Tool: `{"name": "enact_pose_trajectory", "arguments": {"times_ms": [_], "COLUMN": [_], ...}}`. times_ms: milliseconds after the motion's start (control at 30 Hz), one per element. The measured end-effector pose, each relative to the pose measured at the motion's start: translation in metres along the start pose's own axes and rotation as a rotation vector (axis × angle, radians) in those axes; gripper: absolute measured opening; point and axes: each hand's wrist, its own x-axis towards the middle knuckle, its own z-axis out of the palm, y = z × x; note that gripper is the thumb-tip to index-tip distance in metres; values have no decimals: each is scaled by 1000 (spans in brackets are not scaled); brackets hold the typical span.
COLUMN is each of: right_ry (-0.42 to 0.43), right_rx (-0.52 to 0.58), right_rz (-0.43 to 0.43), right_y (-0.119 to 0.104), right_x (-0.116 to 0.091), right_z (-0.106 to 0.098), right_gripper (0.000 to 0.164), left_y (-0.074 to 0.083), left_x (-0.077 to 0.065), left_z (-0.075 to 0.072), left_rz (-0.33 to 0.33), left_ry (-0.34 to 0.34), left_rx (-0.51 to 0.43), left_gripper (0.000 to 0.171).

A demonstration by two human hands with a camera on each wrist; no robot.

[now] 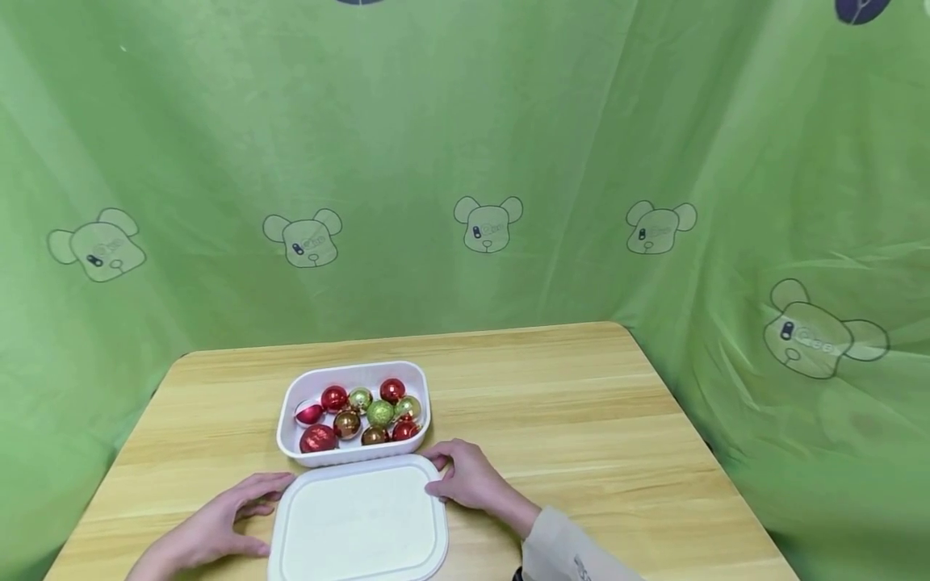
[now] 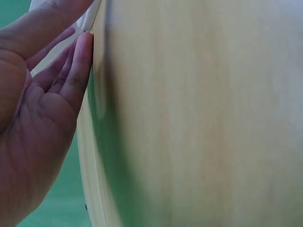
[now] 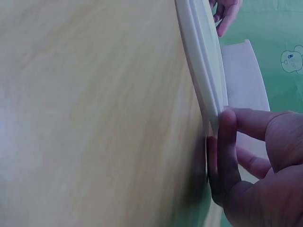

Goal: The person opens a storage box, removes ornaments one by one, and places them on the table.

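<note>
Where the table comes nearest to the head camera, I see a white lid (image 1: 363, 516), its plain top facing up and its near edge running out of the frame. I cannot tell whether its underside rests fully on the wood. At its far right corner I have the right hand (image 1: 465, 480) holding on: the fingers are bent, the thumb lies over the rim, and the right wrist view shows the fingertips (image 3: 228, 118) pinching the edge with hardly any gap. The left hand (image 1: 221, 520) is at the opposite side, thumb and fingers well spread about the far left corner; it has no closed hold, and I cannot tell how firmly its fingertips touch the rim.

Just beyond the lid stands a white box (image 1: 282, 420), its near wall so close to the lid's far edge that I cannot make out a gap. Inside it I count about ten shiny balls (image 1: 380, 413), red, green and brownish, lying loosely together on the bottom. Box and lid are both on the wood-grained table (image 1: 567, 436), left of its middle. A pale sleeve (image 1: 567, 549) covers the right forearm. Around the table hangs a green cloth (image 1: 407, 105) printed with bear faces (image 1: 488, 226).
</note>
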Motion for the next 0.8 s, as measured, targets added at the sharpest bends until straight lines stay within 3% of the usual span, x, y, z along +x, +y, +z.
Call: {"name": "enact_pose_trajectory", "arguments": {"times_ms": [333, 467, 567, 667, 800], "right_ry": [46, 44, 38, 29, 16], "right_rx": [-178, -182, -180, -174, -164], "right_rz": [-24, -32, -28, -32, -34], "right_y": [0, 0, 0, 0, 0], "right_x": [-3, -2, -2, -1, 0], "right_z": [1, 0, 0, -1, -4], "right_gripper": [41, 41, 41, 41, 38], "left_y": [2, 1, 2, 4, 8], "left_x": [-2, -3, -2, -1, 4], "left_z": [3, 2, 0, -3, -8], "left_rz": [-44, -50, -106, -145, -153], "left_ry": [12, 9, 24, 83, 260], "left_rx": [-3, 7, -1, 25, 124], "left_gripper": [83, 82, 80, 73, 61]}}
